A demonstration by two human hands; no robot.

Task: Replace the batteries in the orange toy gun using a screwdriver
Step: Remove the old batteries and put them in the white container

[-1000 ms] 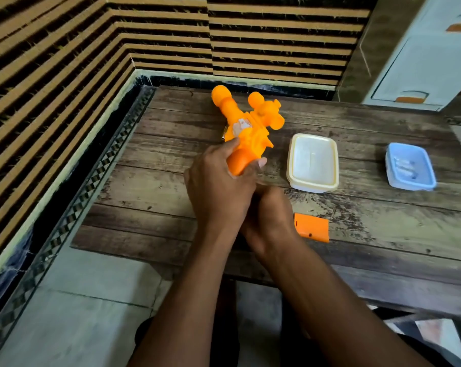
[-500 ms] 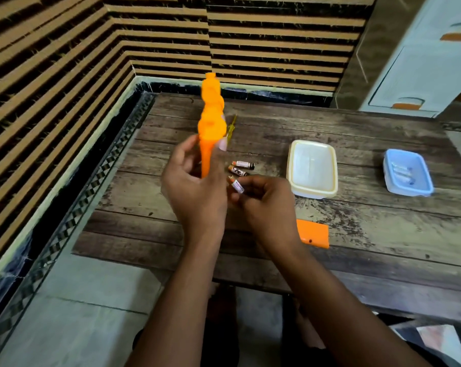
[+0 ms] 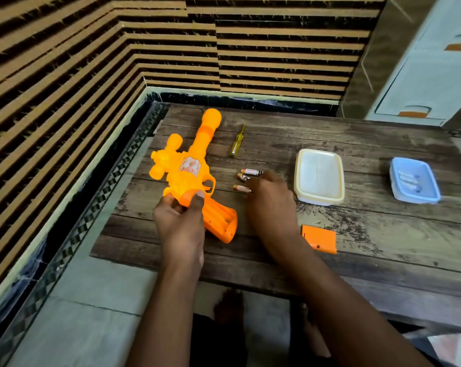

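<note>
The orange toy gun point(image 3: 187, 168) lies flat at the table's left, barrel pointing away, its handle's battery bay open and facing up. My left hand point(image 3: 180, 218) grips the gun where the handle meets the body. Three used batteries point(image 3: 246, 178) lie on the wood just right of the gun. My right hand point(image 3: 270, 202) reaches over them, fingertips at the nearest battery; whether it pinches one is hidden. The orange battery cover point(image 3: 320, 238) lies near the front edge. A yellow screwdriver point(image 3: 236, 143) lies beyond the batteries.
A cream lidded box point(image 3: 319, 176) stands right of the batteries. A blue tray point(image 3: 414, 181) holding small batteries sits at the far right. The wooden table point(image 3: 356, 260) butts against a striped wall on the left and back. A white cabinet stands at the back right.
The gun went from upright in my left hand to lying flat on the table. My right hand moved forward to the loose batteries, and the one it held now lies there.
</note>
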